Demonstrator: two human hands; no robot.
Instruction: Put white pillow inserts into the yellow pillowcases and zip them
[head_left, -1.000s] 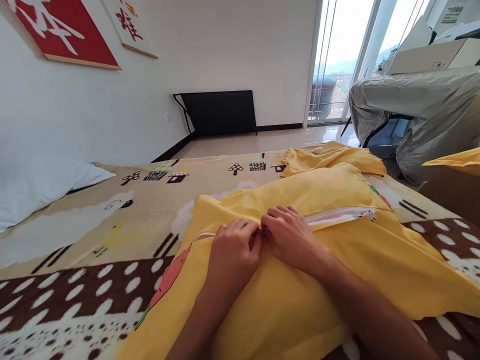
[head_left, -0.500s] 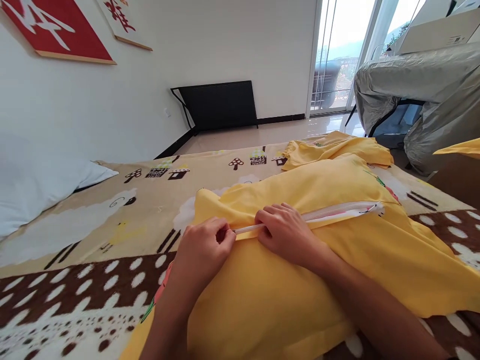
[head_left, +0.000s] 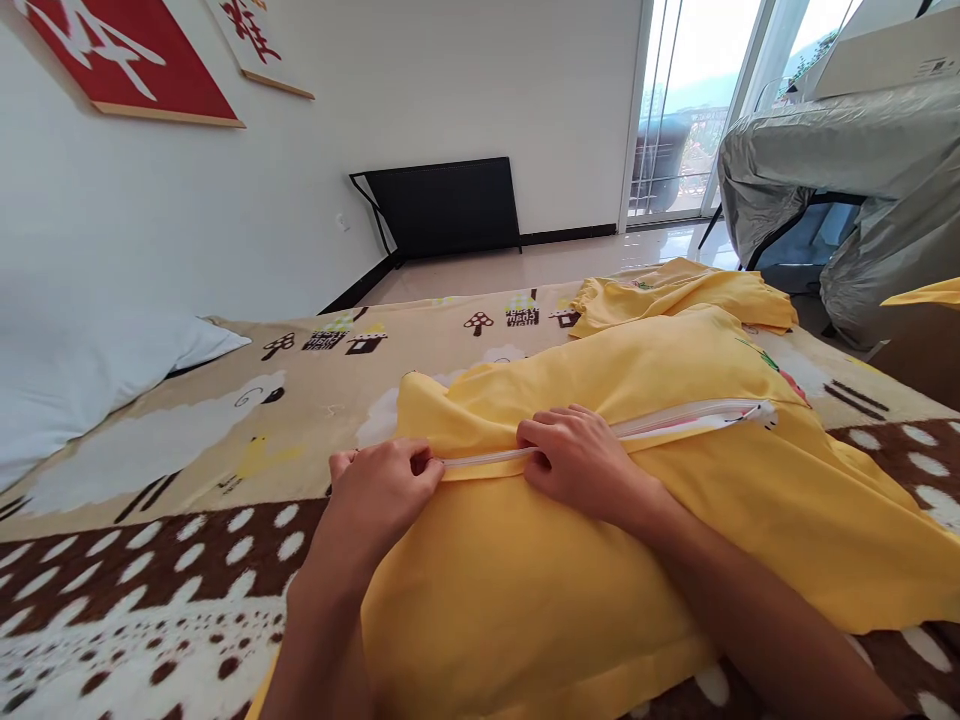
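**Yellow cover (head_left: 525, 580) gripped along its zip (head_left: 487, 459)**

The zip is pinched at the left by the left hand (head_left: 381, 492), thumb and forefinger closed together; whether a slider is held there cannot be told. The cover is clasped along the zip by the right hand (head_left: 579, 458), its fingers curled in. Between the two, a thin, pale strip of zip is stretched nearly straight. The cover is spread beneath both hands and well out to the right. Past the right hand, the zip is parted in a long, narrow slit, where white and pink are shown.

Smooth cloth is plumped into a rounded bulge, creased along the top and flattened at the right. Underneath, a plush blanket (head_left: 180, 560) is patterned in beige, brown and white ovals. Behind the cover, a crumpled yellow cloth (head_left: 686, 290) is seen; at far left, a smooth white pillow (head_left: 97, 385).
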